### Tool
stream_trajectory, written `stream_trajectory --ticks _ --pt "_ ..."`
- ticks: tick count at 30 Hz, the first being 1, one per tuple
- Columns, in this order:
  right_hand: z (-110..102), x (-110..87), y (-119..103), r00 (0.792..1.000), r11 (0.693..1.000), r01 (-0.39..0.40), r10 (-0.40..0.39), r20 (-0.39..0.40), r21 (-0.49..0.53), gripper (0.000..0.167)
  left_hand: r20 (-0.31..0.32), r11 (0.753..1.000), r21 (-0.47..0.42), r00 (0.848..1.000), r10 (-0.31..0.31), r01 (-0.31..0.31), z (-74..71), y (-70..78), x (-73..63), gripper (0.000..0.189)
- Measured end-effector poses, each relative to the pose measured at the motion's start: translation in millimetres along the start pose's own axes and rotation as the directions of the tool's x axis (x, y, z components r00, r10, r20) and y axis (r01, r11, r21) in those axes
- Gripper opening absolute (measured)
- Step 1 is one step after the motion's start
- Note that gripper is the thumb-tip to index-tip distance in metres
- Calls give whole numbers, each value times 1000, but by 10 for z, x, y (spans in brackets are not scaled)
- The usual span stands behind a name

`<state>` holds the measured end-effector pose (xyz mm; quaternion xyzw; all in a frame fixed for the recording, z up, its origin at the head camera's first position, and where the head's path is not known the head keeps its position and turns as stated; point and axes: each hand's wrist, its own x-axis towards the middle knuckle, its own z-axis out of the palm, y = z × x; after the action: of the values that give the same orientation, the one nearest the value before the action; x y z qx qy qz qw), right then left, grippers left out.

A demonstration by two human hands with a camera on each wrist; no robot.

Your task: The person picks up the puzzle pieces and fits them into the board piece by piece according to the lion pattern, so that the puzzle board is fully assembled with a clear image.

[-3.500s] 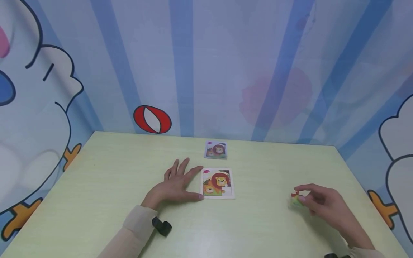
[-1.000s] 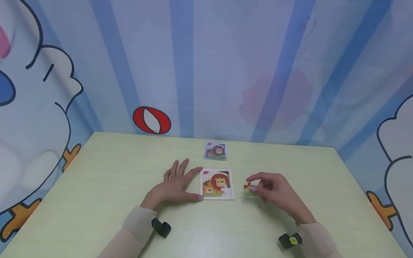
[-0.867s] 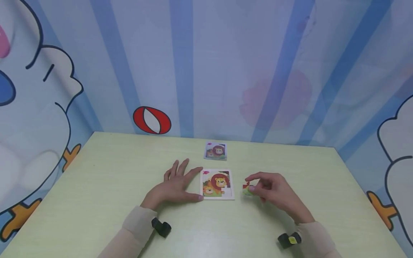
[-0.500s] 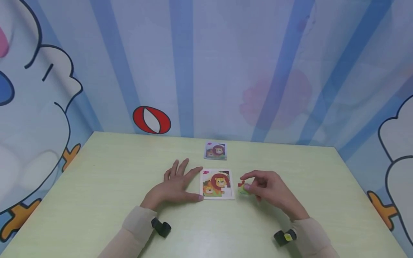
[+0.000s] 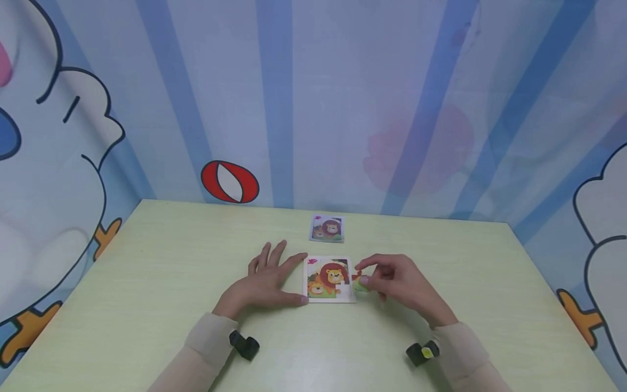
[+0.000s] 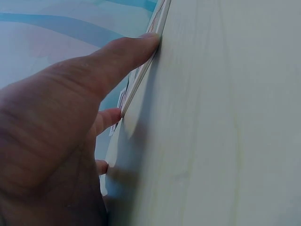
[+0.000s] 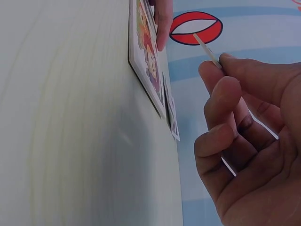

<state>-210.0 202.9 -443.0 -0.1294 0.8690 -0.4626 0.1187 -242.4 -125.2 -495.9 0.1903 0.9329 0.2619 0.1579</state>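
A framed lion jigsaw puzzle point(image 5: 329, 279) lies flat on the table, with a white gap at its lower right. My left hand point(image 5: 268, 283) is spread beside it, thumb and index fingertips at the frame's left corners; the left wrist view shows the thumb point(image 6: 136, 49) against the frame edge. Between thumb and index finger my right hand point(image 5: 399, 280) pinches a green and red puzzle piece point(image 5: 360, 283), just off the frame's right edge. In the right wrist view the piece point(image 7: 207, 49) appears edge-on, raised above the table, its far part covered by the fingertips.
A smaller card point(image 5: 327, 228) with the same lion picture lies behind the puzzle. The pale table point(image 5: 171, 256) ends at a blue striped backdrop point(image 5: 323, 109) printed with cartoon figures and a red ball. Each wrist wears a small black camera.
My right hand has carried the puzzle piece leftward from the table's right side to the edge of the puzzle frame. My left hand has stayed in place.
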Motion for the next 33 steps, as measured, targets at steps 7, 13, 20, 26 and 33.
stream_trajectory --ticks 7,13,20,26,33 --pt "26 37 4 1000 1000 12 -12 19 5 29 4 1000 12 1000 0 0 -33 52 -37 102" --pt "38 59 13 999 1000 16 -16 27 8 28 0 1000 23 1000 1 -1 -82 115 -88 99" --pt "57 82 -1 999 1000 15 -15 33 -1 26 3 1000 22 1000 -6 6 -86 112 -77 99" --pt "66 95 -4 999 1000 10 -10 47 -5 27 3 1000 13 1000 0 0 -74 98 -72 101" --pt "91 126 27 997 999 31 -30 68 -11 26 6 1000 10 1000 1 -1 -48 69 -55 102"
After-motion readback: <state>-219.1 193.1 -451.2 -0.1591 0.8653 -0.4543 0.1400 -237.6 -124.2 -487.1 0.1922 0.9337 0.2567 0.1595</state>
